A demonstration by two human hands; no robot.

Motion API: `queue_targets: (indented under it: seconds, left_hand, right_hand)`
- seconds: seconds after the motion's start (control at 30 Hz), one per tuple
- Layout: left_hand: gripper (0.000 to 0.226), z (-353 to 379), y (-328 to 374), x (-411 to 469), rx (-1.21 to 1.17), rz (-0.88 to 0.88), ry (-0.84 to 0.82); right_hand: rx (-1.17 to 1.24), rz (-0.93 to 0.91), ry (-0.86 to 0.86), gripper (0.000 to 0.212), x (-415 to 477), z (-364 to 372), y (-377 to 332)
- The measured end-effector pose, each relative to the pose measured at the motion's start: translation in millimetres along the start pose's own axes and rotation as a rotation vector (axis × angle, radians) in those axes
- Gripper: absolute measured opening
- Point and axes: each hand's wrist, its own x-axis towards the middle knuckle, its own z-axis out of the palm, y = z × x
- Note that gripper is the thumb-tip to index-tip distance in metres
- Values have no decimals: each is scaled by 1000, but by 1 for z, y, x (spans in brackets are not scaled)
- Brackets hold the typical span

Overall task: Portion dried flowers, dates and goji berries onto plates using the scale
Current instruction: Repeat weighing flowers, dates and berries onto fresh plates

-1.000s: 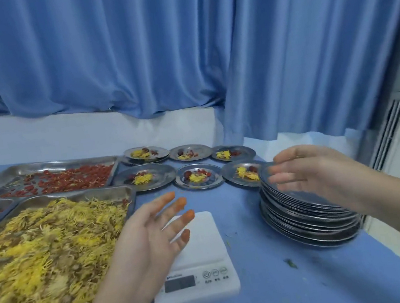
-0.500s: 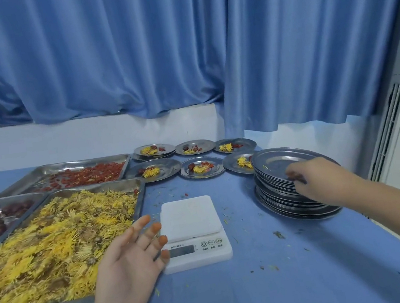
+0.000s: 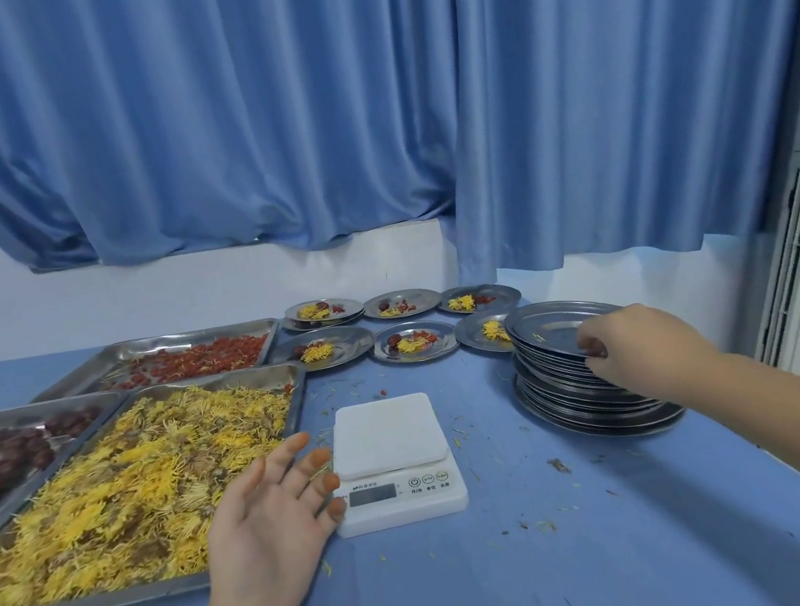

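Blue tabletop [image 3: 582, 566]: the left hand [image 3: 270, 524] is spread open just left of the kitchen scale [image 3: 387, 434]; right of the scale, the right hand [image 3: 654, 348] pinches the top plate [image 3: 541, 325] of the plate stack [image 3: 580, 410].

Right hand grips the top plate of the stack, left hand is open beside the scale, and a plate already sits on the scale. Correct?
No: in the head view the scale carries no plate. The right hand does grip the top plate of the stack; the left hand is open.

The right hand [image 3: 638, 350] drops from above the plate stack [image 3: 595, 408] and pinches the top plate [image 3: 547, 327]; the left hand [image 3: 270, 524] sinks beside the scale [image 3: 393, 459].
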Motion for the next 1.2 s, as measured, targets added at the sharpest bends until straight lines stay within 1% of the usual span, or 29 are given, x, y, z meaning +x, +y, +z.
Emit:
queue_targets:
  seconds: [0.03,0.1,0.2,0.3,0.4,0.43,0.5,0.57,0.67,0.77,0.83,0.93,1.03,1.2]
  left_hand:
    - [39,0,0,0,2,0,-2]
    - [40,-1,-1,1,10,-8,-4]
    - [41,-2,-2,2,19,-21,-9]
    - [41,-2,-3,3,19,-23,-22]
    - [41,-2,-4,3,0,-25,-32]
    - [41,-2,-4,3,-7,-23,-34]
    - [42,-1,-3,3,-18,-16,-38]
    - [45,0,-2,3,-31,1,-39]
    - [40,-1,-2,3,-45,51,-15]
    - [41,0,-1,3,-89,82,9]
    - [41,0,0,2,-120,89,18]
    - [45,1,1,1,-150,88,18]
    - [52,2,2,2,-157,78,22]
    - [54,3,2,3,-148,71,35]
  right_hand:
    - [-23,-8,19,2,-1,0,1]
    - [-42,-35,33,5,-3,1,3]
    - [-4,-50,65,9,-5,-3,5]
    - [-98,-106,188,13,-5,-5,4]
    - [-156,-161,339,7,-4,-10,-2]
    - [-163,-185,402,9,-4,-11,-4]
    - [-179,-254,499,19,-7,-13,-12]
    - [-175,-333,551,22,-8,-13,-24]
    - [-124,-436,636,20,-11,-6,-48]
    - [-35,-546,702,16,-16,7,-83]
    - [49,-600,719,14,-21,22,-108]
    - [125,-633,688,17,-26,50,-139]
    - [162,-625,628,23,-24,71,-155]
    - [204,-583,573,27,-18,86,-159]
